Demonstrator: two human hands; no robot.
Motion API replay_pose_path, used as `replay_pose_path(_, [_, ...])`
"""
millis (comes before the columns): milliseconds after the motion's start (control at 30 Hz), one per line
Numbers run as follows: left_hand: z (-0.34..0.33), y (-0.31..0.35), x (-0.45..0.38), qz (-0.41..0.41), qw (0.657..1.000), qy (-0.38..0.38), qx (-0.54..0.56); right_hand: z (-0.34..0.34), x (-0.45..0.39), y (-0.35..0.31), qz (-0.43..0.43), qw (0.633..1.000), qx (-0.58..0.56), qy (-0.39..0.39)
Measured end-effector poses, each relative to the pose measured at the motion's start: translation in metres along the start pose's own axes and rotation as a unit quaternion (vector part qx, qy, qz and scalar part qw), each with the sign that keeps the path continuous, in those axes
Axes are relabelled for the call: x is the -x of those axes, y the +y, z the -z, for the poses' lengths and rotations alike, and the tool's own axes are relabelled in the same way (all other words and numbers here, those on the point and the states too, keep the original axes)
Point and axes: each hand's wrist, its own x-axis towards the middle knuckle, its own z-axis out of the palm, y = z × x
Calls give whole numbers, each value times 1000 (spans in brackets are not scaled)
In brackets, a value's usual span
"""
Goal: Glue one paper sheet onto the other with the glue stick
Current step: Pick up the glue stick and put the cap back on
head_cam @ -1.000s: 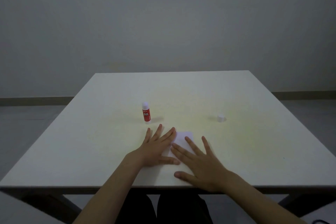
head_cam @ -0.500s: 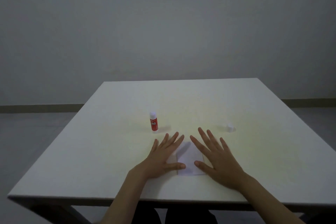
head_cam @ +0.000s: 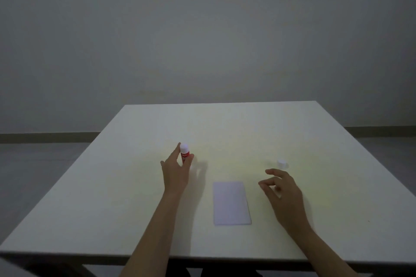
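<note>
A white paper rectangle (head_cam: 231, 203) lies flat near the table's front edge, between my hands; I cannot tell separate sheets apart. The red glue stick (head_cam: 185, 155), white at its top, stands upright to the paper's far left. My left hand (head_cam: 175, 173) wraps around it, fingers on its left side and thumb against its right side. A small white cap (head_cam: 281, 162) stands on the table at the far right. My right hand (head_cam: 281, 191) hovers just short of the cap with loosely curled fingers, holding nothing.
The white table (head_cam: 225, 123) stretches far beyond the objects, and its front edge runs close to my forearms. A grey wall and floor lie behind it.
Both hands have lifted off the paper and spread apart. The left went forward to the glue stick and closed around it; the right moved right toward the cap. The paper lies uncovered.
</note>
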Motion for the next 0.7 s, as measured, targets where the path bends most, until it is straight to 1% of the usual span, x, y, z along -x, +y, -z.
replay_pose_path(100, [-2, 2, 0, -13, 999, 25, 28, 1, -2, 1, -28, 999, -30, 4])
replay_pose_path(200, [0, 2, 2, -5, 999, 23, 28, 0, 0, -1, -31, 998, -48, 7])
replay_pose_path(267, [3, 4, 4, -24, 999, 2, 27, 0, -1, -4, -27, 999, -39, 12])
replay_pose_path(333, [6, 12, 10, -48, 997, -49, 40, 1, -1, -9, 8, 1000, -24, -4])
replay_pose_path(400, [8, 25, 16, -58, 990, -109, 64, -1, 2, -16, 53, 996, 4, -70])
replay_pose_path(467, [7, 40, 23, -57, 980, -160, 101, -9, 7, -30, 53, 984, 9, -168])
replay_pose_path(533, [6, 53, 32, -59, 968, -200, 136, -16, 7, -50, 18, 967, -59, -248])
replay_pose_path(600, [7, 64, 41, -61, 958, -222, 173, -19, 2, -67, -16, 939, -144, -313])
replay_pose_path(633, [8, 69, 44, -64, 955, -224, 182, -18, -1, -72, -27, 926, -171, -335])
replay_pose_path(700, [12, 74, 48, -72, 955, -217, 191, -14, -7, -74, -34, 912, -209, -352])
